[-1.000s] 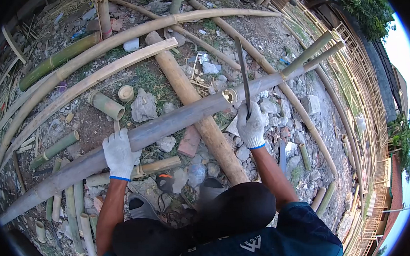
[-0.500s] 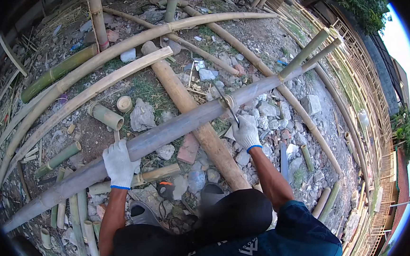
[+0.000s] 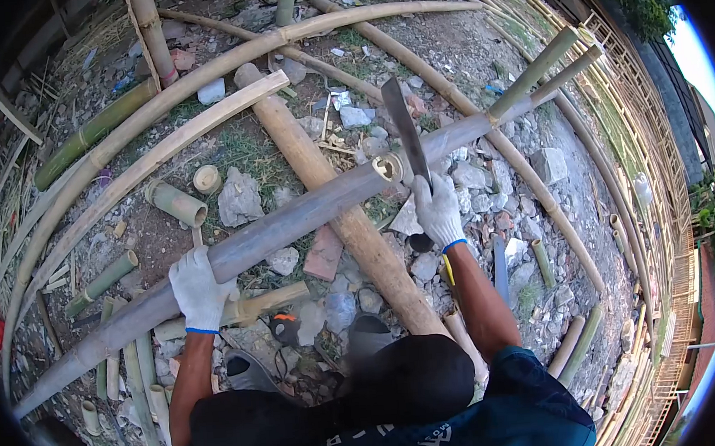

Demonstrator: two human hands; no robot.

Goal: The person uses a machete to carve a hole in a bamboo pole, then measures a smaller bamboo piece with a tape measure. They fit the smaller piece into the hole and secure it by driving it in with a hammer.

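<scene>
A long grey bamboo pole runs diagonally before me, resting across a thick brown log. My left hand, in a white glove, is closed on the pole's lower left part. In my gloved right hand is a machete, gripped by its handle, with the flat of the broad blade showing and its tip pointing up and away. Just left of the blade, a pale cut notch is open in the top of the pole. Two shorter green bamboo pieces stand out from the pole's far end.
Rubble and stones cover the ground. Short bamboo offcuts lie to the left, near a long curved pole. A hand saw lies right of my right forearm. A tape measure is by my feet.
The machete has lifted from the notch and turned from edge-on to flat-side view. The notch now shows uncovered. My left hand stays on the pole.
</scene>
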